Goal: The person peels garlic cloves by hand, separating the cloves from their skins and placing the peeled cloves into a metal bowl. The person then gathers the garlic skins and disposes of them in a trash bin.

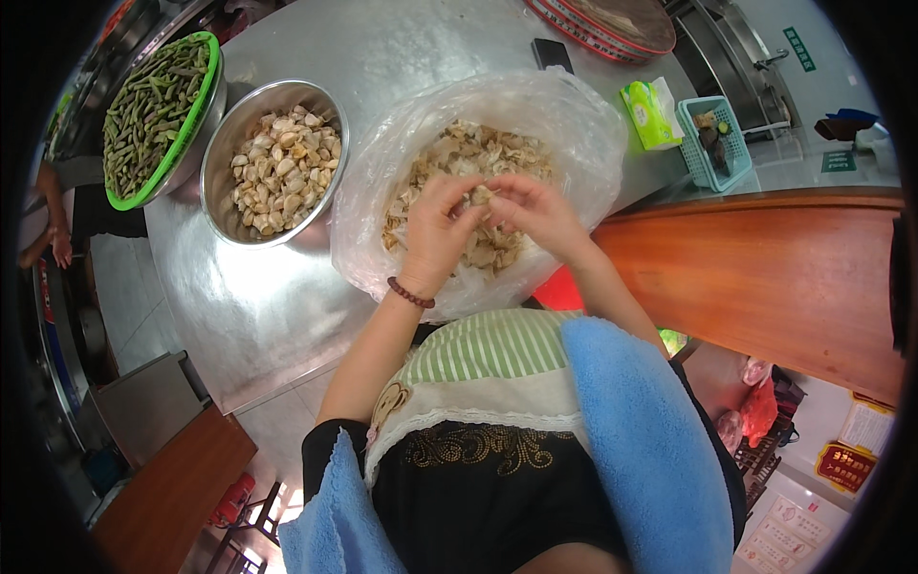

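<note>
Between the fingertips of both my hands is a small garlic clove [479,194], partly covered by the fingers. My left hand [443,215], with a beaded bracelet at the wrist, grips it from one side. From the other side my right hand [534,214] pinches it with thumb and finger. Both hands are over a wide, clear plastic bag [588,143], spread open on the steel table. Loose, papery garlic skins [495,147] fill its middle. To the left, a stainless steel bowl [215,194] holds a heap of separated garlic cloves [287,168].
A green-rimmed basket [214,72] of cut green beans [154,118] sits in a metal bowl at far left. Beyond the bag lie a dark phone [552,55], a tissue pack [649,115], a blue basket [739,147] and a round red-edged container [609,43]. Another person's hand [61,247] shows at left.
</note>
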### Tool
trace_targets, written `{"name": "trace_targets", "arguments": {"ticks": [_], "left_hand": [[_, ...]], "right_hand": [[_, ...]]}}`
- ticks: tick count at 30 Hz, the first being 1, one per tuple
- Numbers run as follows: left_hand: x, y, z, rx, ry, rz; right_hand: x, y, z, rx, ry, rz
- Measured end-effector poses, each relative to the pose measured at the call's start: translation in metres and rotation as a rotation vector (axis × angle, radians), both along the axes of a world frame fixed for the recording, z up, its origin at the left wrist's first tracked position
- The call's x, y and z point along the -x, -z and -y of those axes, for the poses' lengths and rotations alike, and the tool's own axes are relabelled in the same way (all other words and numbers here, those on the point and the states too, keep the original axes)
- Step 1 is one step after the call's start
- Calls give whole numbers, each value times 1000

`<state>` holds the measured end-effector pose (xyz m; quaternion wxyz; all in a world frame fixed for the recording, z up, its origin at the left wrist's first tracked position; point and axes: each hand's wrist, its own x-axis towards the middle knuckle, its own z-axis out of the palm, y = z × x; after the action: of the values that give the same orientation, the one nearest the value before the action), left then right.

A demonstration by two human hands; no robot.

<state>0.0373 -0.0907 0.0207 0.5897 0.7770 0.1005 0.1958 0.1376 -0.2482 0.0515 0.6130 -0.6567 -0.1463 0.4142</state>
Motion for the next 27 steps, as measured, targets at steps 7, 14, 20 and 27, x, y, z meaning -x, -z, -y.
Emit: {"name": "trace_targets", "arguments": {"ticks": [7, 14, 20, 27], "left_hand": [[-1, 12, -2, 167, 63, 17], [3, 19, -13, 409, 194, -126], [4, 17, -19, 585, 260, -132], [-1, 17, -21, 595, 233, -169]], "right_hand": [[1, 14, -2, -80, 66, 16], [8, 20, -4, -61, 72, 156], [7, 16, -4, -89, 58, 68], [6, 22, -7, -113, 97, -13]]}}
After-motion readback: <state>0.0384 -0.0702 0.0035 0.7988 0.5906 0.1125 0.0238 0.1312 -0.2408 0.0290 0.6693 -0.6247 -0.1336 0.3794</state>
